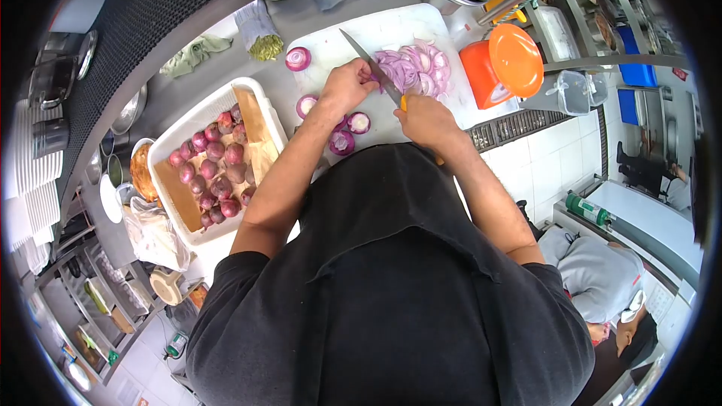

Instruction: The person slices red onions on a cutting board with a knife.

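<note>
At the left edge, a stack of white trays is cut off by the dark rim of the lens, so its full extent does not show. Next to the right, a white crate sits on the steel surface, holding unpeeled red onions over brown paper; how many lie beneath the top ones is hard to make out. Beyond it, on the far side, lies a crumpled cloth. A peeled onion rests at the left of the white cutting board; nearer, the left forearm partly covers a cut onion, with further pieces just to its right. The left hand is bent beside the blade, its fingertips partly hidden, and I cannot tell whether they grip a piece. The knife slants across the board, its tip far and left; the right hand has its fingers wrapped around the yellow handle, covering most of it. Sliced onion lies heaped right of the blade, which hides some of the pile's left edge. Farther right stands an orange scale, its dial partly covered by its round pan. At the near right, a co-worker in grey is only partly visible.
</note>
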Tool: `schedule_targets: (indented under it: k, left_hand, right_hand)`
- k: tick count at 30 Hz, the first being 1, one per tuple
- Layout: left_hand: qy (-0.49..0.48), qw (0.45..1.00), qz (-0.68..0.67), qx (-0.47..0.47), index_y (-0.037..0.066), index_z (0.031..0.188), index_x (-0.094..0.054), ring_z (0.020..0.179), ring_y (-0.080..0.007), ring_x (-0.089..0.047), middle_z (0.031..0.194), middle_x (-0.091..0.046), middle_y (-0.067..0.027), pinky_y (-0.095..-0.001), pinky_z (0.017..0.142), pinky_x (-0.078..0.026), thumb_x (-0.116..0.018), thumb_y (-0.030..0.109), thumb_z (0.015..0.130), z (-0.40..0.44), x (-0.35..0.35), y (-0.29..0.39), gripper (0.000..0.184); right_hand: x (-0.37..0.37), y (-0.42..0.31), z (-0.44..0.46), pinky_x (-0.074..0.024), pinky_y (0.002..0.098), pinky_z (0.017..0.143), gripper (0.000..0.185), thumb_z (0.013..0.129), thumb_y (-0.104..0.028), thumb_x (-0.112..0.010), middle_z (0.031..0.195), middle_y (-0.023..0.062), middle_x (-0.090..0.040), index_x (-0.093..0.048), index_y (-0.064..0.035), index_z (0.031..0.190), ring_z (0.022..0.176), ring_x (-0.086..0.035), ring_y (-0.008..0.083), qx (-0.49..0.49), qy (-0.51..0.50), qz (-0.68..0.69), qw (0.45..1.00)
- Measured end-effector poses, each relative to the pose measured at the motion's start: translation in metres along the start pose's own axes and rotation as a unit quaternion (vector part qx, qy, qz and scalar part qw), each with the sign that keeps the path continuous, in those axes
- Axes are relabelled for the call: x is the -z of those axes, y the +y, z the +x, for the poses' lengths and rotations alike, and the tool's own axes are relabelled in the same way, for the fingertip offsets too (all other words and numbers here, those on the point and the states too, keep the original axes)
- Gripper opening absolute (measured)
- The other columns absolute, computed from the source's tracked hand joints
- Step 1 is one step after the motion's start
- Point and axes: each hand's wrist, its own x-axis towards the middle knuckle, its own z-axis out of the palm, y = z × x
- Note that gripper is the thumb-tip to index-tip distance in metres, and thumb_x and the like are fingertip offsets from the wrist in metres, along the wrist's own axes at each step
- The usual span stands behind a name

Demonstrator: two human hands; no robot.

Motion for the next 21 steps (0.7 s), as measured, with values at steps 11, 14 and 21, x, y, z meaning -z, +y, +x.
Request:
schedule_targets:
  k: [11, 14, 21]
  left_hand:
    - [0.000, 1.000, -0.010, 0.007, 0.004, 0.105, -0.068, 0.092, -0.0196, -0.077, 0.098, -0.079, -0.0097, -0.0334, 0.085, -0.061, -0.087, 0.021, 0.087, 0.003, -0.003, -0.006, 0.031]
    - [-0.002, 1.000, -0.004, 0.011, 0.004, 0.105, -0.068, 0.091, -0.0197, -0.077, 0.097, -0.079, -0.0096, -0.0334, 0.085, -0.061, -0.086, 0.021, 0.087, 0.003, -0.002, -0.004, 0.030]
    - [0.013, 0.996, 0.083, -0.026, 0.003, 0.105, -0.069, 0.091, -0.0284, -0.076, 0.099, -0.078, -0.0134, -0.0398, 0.085, -0.061, -0.085, 0.022, 0.084, 0.005, -0.011, -0.001, 0.032]
  right_hand:
    - [-0.042, 0.007, 0.031, -0.0571, 0.0546, 0.088, 0.044, 0.103, -0.031, -0.063, 0.102, 0.0304, -0.074, -0.054, 0.0079, 0.121, 0.100, -0.073, 0.0463, -0.008, 0.027, 0.023, 0.999]
    - [-0.060, 0.010, 0.045, -0.0570, 0.0555, 0.087, 0.044, 0.103, -0.032, -0.063, 0.102, 0.0304, -0.074, -0.053, 0.0074, 0.121, 0.099, -0.073, 0.0464, -0.008, 0.048, 0.047, 0.998]
    - [-0.044, 0.017, 0.043, -0.0565, 0.0566, 0.086, 0.042, 0.102, -0.032, -0.063, 0.102, 0.0295, -0.074, -0.055, 0.0050, 0.121, 0.098, -0.073, 0.0465, 0.015, 0.061, 0.027, 0.998]
